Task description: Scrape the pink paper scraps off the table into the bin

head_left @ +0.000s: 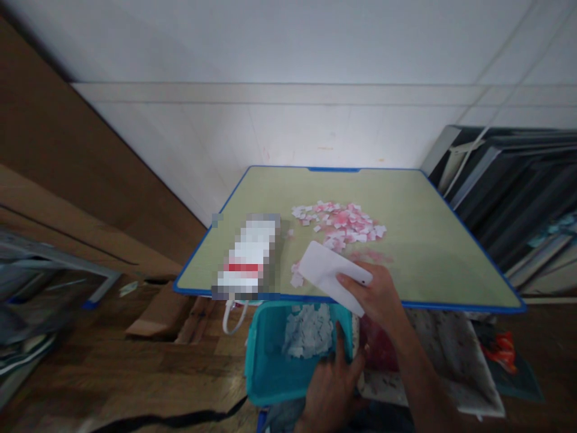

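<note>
My right hand (376, 294) grips a flat white scraper (331, 267) with rounded corners and a small dark hole. Its blade end is over the front part of a pale green board (433, 240). Behind it lies a loose pile of small white and pink square pieces (345, 222); a smaller cluster (296, 274) sits left of the blade. Below the board's front edge, my left hand (331, 385) straddles the right rim of a teal bin (270, 379), a finger inside and the thumb outside. Whitish pieces (311, 331) lie in the bin.
A pixelated object (247, 255) lies on the board's left side, a white loop (234, 322) hanging below. Cardboard (90, 180) stands left, dark panels (518, 174) lean right. A stained white tray (442, 355) is below the board. A black strap (175, 418) crosses low.
</note>
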A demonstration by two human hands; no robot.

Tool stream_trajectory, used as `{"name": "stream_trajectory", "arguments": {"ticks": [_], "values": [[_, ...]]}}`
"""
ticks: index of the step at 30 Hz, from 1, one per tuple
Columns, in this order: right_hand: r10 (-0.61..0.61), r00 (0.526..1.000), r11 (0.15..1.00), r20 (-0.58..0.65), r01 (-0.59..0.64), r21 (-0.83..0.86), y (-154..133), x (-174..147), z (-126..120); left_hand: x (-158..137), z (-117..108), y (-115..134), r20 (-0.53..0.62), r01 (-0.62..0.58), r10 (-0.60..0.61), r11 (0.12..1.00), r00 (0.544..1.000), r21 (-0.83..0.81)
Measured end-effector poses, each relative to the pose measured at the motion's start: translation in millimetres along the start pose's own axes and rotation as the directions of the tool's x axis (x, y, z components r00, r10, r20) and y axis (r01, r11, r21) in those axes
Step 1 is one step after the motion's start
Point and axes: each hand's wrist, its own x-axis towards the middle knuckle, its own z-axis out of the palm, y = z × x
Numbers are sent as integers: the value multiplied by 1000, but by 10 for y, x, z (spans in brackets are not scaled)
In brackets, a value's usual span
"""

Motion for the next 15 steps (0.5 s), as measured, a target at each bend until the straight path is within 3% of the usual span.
{"name": "stream_trajectory", "arguments": {"ticks": [7, 15], "values": [[17, 1000, 998, -15, -17, 53, -58, -58, -43, 15, 5, -12, 37, 1, -1, 1000, 999, 3], [-75, 995, 997, 62, 75, -5, -65, 11, 36, -1, 75, -16, -59, 0, 1, 1000, 998, 17]]}}
